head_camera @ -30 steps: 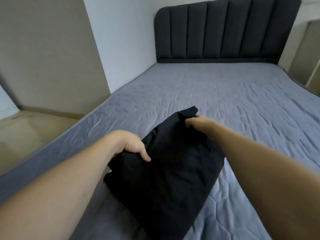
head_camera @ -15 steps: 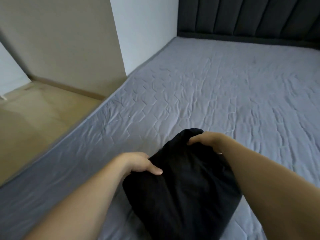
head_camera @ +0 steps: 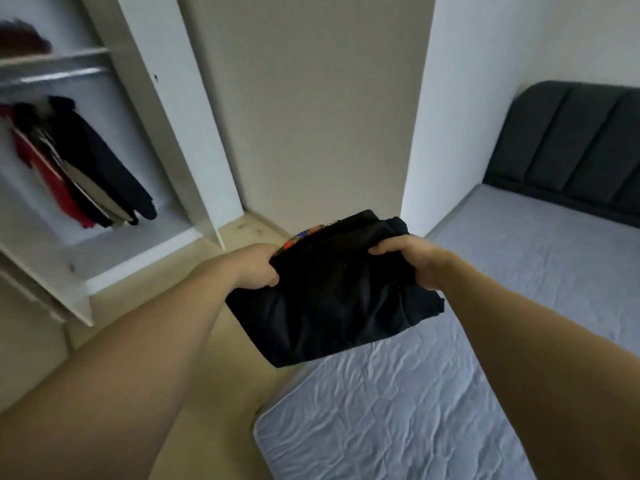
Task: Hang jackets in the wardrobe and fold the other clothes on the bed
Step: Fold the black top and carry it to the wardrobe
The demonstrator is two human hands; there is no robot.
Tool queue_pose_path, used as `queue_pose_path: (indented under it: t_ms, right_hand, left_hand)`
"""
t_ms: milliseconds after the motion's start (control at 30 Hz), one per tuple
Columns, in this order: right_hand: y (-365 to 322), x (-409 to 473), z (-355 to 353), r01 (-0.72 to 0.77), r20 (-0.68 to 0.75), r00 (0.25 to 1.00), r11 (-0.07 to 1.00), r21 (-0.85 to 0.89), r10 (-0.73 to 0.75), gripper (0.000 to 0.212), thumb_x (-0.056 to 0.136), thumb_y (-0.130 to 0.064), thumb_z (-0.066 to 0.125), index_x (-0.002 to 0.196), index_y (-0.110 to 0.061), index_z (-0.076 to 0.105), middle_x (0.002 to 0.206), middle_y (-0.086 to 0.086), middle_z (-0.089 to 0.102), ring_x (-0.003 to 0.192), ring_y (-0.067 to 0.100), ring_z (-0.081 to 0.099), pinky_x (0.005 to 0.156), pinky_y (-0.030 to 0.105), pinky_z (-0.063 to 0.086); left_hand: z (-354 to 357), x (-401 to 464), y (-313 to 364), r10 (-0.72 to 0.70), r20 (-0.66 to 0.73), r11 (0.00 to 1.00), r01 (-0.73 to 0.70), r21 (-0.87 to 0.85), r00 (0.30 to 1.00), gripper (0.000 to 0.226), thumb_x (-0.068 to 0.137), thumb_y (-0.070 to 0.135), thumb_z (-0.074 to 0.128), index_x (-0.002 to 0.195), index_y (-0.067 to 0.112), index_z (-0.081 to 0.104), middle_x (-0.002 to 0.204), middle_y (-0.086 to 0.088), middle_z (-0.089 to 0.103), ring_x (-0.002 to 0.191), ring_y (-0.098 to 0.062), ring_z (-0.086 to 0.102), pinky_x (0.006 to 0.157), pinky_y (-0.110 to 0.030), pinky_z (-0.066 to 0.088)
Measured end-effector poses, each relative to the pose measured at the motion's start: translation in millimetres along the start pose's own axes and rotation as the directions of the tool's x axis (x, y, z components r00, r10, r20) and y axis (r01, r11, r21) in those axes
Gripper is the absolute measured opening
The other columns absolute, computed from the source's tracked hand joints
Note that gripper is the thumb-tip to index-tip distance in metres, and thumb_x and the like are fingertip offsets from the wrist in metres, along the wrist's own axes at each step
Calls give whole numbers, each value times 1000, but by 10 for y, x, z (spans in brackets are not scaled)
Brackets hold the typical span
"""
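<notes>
A stack of folded black clothes (head_camera: 332, 292), with a bit of colourful print showing at its far left corner, is held in the air over the bed's left edge. My left hand (head_camera: 258, 268) grips its left side and my right hand (head_camera: 412, 261) grips its right side. The bed (head_camera: 485, 341) with a grey-blue quilted cover lies below and to the right. At the far left stands the open white wardrobe (head_camera: 114, 251), with several dark and red jackets (head_camera: 79, 161) hanging from its rail.
A beige panel (head_camera: 311, 109) and a white wall (head_camera: 460, 98) stand ahead. The dark padded headboard (head_camera: 571, 147) is at the far right. Beige floor (head_camera: 194, 393) runs between bed and wardrobe. A dark red item (head_camera: 20, 39) lies on the wardrobe's upper shelf.
The folded black clothes were lifted off the bed and now hang in both hands. The view has swung left, bringing the open wardrobe into sight.
</notes>
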State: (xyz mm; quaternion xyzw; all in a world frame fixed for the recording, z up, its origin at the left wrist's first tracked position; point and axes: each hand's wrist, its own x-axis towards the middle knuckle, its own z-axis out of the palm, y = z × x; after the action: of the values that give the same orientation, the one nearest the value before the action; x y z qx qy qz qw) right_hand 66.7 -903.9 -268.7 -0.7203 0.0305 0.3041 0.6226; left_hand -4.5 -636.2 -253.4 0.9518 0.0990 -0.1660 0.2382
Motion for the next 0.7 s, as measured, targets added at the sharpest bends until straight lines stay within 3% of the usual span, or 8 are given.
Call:
queue_pose_path:
  t_ms: [133, 233, 333, 467, 567, 700]
  right_hand:
    - [-1075, -12, 805, 171, 82, 982, 985, 23, -172, 52, 67, -21, 80, 115, -10, 64, 105, 16, 72, 95, 37, 69, 85, 49, 55]
    - [-1679, 53, 1367, 275, 204, 940, 961, 16, -273, 51, 67, -19, 81, 114, -9, 65, 105, 13, 72, 96, 34, 69, 85, 45, 56]
    - [-2143, 220, 1883, 362, 287, 887, 931, 51, -361, 40, 74, -16, 78, 112, -9, 67, 104, 11, 73, 93, 28, 71, 74, 35, 58]
    - [-2608, 664, 2557, 448, 322, 831, 889, 97, -454, 45, 73, -19, 80, 115, -10, 66, 106, 10, 72, 96, 29, 70, 77, 38, 57]
    - [-3015, 1195, 3095, 477, 334, 798, 864, 158, -502, 39, 75, -18, 79, 112, -11, 66, 103, 8, 73, 90, 26, 71, 71, 34, 58]
    - [-3692, 2037, 3849, 492, 363, 769, 850, 190, -526, 47, 70, -22, 83, 113, -10, 67, 105, 9, 73, 95, 28, 71, 87, 43, 56]
  left_hand:
    - [-1184, -427, -336, -33, -297, 988, 76, 133, 954, 24, 79, 20, 52, 101, 27, 58, 94, 3, 61, 87, -19, 59, 77, -33, 52]
    - [-1841, -614, -631, -29, -493, 935, 198, 294, 869, 24, 79, 18, 49, 101, 25, 57, 91, 2, 60, 83, -22, 58, 68, -32, 45]
    - [-2399, -666, -962, -5, -633, 873, 312, 375, 774, 18, 83, 18, 51, 99, 25, 55, 87, 1, 55, 79, -23, 52, 67, -31, 36]
    - [-2988, -491, -1516, 34, -732, 830, 388, 400, 681, 12, 84, 17, 52, 95, 20, 55, 90, -3, 60, 82, -25, 57, 67, -31, 32]
    - [-3483, -149, -2003, 55, -784, 796, 447, 408, 618, 10, 84, 15, 53, 94, 17, 56, 92, -6, 63, 84, -27, 59, 66, -30, 31]
    - [-4259, 371, -2681, 53, -814, 754, 511, 412, 578, 9, 85, 15, 54, 94, 13, 55, 92, -6, 61, 83, -26, 58, 65, -30, 33]
